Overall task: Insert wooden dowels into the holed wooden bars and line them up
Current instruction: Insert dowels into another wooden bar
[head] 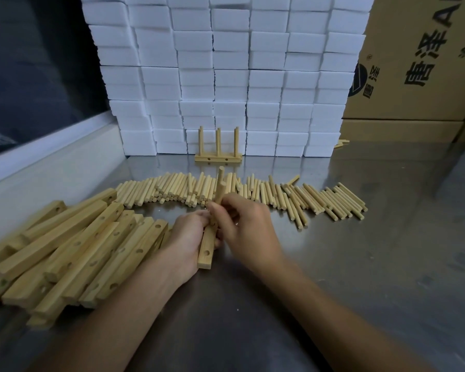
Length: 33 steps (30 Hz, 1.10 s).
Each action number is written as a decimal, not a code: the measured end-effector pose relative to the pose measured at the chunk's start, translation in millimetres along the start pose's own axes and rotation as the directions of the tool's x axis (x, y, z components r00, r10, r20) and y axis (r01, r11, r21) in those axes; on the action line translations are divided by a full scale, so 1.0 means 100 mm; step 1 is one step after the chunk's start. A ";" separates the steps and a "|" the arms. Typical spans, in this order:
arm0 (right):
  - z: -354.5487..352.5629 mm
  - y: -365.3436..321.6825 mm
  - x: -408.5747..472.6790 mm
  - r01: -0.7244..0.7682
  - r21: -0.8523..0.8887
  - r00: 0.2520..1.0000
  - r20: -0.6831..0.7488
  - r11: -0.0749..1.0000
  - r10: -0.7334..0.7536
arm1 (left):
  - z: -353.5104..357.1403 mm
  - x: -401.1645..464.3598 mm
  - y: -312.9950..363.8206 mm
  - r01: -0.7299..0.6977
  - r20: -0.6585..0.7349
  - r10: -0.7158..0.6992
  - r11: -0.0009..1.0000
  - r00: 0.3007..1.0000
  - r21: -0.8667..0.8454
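Observation:
My left hand (pixel 189 238) grips a holed wooden bar (pixel 206 251) that lies on the steel table, its near end pointing toward me. My right hand (pixel 246 228) pinches a wooden dowel (pixel 220 185) that stands upright at the bar's far part; its lower end is hidden by my fingers. A finished bar (pixel 217 158) with three upright dowels stands at the back against the white blocks. Loose dowels (pixel 293 198) lie in a long row behind my hands. A pile of holed bars (pixel 73 251) lies at the left.
A wall of stacked white foam blocks (pixel 226 76) closes off the back. Cardboard boxes (pixel 414 63) stand at the back right. The steel table (pixel 387 264) stretches to the right and front. A white ledge (pixel 51 149) runs along the left.

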State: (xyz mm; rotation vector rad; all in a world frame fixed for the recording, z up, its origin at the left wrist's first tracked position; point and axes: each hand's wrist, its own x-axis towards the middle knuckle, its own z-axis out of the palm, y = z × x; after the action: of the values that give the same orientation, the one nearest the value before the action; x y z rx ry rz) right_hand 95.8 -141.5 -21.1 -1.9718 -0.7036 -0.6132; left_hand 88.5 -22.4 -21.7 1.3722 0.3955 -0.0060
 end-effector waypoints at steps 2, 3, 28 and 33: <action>-0.01 0.04 0.01 -0.039 0.018 0.999 -0.028 0.999 0.040 | -0.01 0.01 -0.01 -0.006 0.005 0.007 1.000 1.000 -0.025; -0.01 0.06 0.01 -0.045 0.024 0.998 -0.038 0.999 0.046 | -0.01 0.01 -0.01 -0.006 -0.002 0.006 0.999 1.000 -0.033; 0.09 0.02 -0.02 -0.016 0.002 0.999 -0.049 1.000 0.016 | 0.02 -0.09 0.05 0.043 -0.037 -0.044 0.999 0.998 -0.027; 0.08 0.01 -0.02 0.040 -0.035 0.999 -0.030 0.999 -0.041 | 0.03 -0.09 0.06 0.042 -0.044 -0.043 0.999 0.998 -0.018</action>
State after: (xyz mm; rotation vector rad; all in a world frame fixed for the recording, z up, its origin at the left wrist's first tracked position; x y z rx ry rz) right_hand 96.3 -135.3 -26.4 -1.9796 -0.7199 -0.6820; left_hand 82.4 -26.3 -13.3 1.3484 0.4609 -0.0068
